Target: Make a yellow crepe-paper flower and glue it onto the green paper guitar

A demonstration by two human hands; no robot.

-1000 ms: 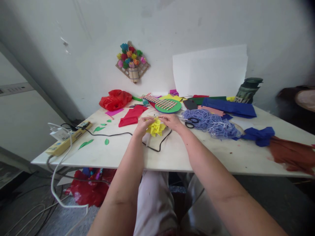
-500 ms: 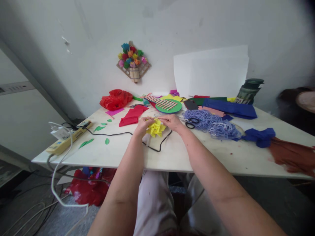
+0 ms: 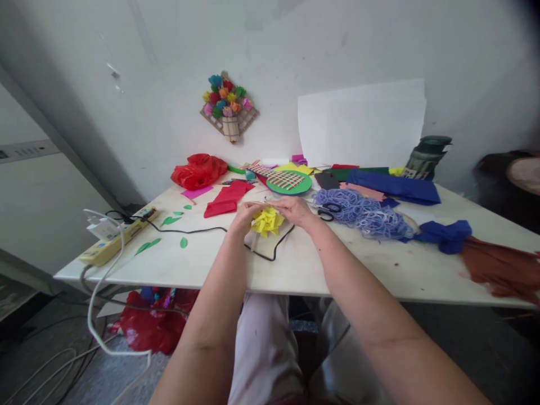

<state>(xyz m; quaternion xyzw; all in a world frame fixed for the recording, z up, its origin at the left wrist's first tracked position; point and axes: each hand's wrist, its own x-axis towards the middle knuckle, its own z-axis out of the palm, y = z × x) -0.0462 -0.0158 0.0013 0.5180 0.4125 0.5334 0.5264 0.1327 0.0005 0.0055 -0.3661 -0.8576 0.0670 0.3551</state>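
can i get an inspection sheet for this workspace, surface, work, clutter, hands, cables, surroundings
Surface: white table, small dark specks on the right
Work: yellow paper flower between the hands
Clutter: purple yarn beside black-handled scissors, folded red paper, green paper leaves
Hands: left hand and right hand meet at the flower's far edge; exact grip too small to tell
Cables: black cable from the yellow power strip bends close below the flower; white cable hangs off the left
Surroundings: flower-basket hanging on the wall, red plastic bag under the table
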